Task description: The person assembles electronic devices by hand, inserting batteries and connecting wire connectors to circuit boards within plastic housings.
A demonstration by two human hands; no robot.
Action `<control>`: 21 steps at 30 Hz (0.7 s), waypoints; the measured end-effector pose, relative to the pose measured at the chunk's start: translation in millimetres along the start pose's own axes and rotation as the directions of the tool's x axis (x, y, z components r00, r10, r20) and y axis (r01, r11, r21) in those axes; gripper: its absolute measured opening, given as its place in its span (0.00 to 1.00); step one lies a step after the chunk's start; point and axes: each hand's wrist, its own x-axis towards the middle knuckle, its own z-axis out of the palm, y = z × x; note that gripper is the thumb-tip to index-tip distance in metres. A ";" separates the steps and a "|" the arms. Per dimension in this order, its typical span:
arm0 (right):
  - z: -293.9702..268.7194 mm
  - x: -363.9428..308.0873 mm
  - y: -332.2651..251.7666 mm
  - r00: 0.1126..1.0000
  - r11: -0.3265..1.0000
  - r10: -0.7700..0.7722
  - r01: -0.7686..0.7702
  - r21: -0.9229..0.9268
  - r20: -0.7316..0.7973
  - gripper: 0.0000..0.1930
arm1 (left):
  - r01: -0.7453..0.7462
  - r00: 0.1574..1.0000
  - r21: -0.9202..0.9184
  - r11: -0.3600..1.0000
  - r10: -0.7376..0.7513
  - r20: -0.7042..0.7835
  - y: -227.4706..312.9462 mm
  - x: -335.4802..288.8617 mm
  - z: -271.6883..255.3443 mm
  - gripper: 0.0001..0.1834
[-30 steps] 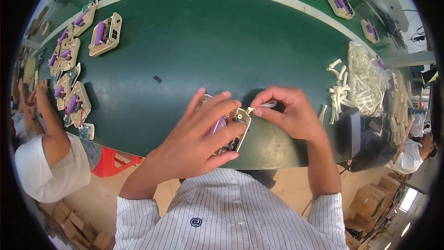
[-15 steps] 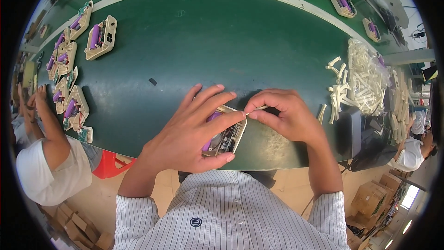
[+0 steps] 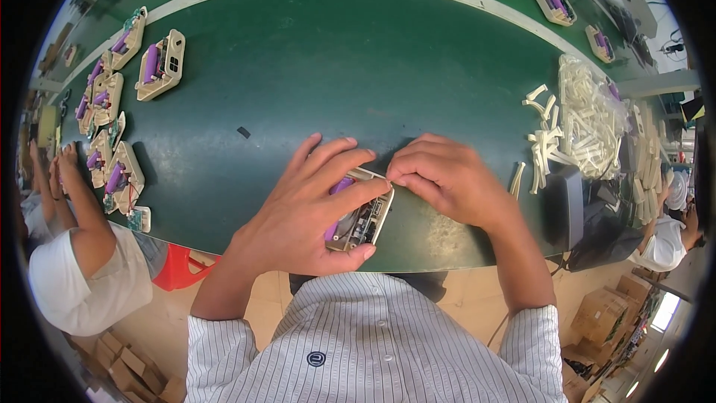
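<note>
While one left hand [image 3: 302,213] grips one case [image 3: 365,227], one right hand [image 3: 446,179] pinches at its corner, contents untellable | two upper-right cases [image 3: 554,5] | one dark scrap [image 3: 243,132]

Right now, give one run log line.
Left hand: spread over open cream casing | Right hand: pinching at casing's corner, any held item hidden | Nearby: loose cream strips
</note>
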 end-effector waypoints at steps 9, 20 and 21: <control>-3.4 12.1 -4.6 0.995 0.999 0.029 -0.027 -0.027 0.093 0.05 | 0.047 0.999 0.024 0.999 -0.047 0.022 -2.1 1.3 -5.2 0.37; 10.0 -12.3 -10.5 0.999 0.945 0.049 -0.050 -0.322 -0.009 0.11 | -0.086 0.992 -0.035 0.996 0.082 -0.098 -6.8 -16.6 10.8 0.32; 17.2 -11.4 -26.6 1.000 0.949 0.015 -0.012 -0.316 0.008 0.11 | -0.067 0.991 -0.011 0.998 0.065 -0.120 -6.9 -20.0 14.2 0.32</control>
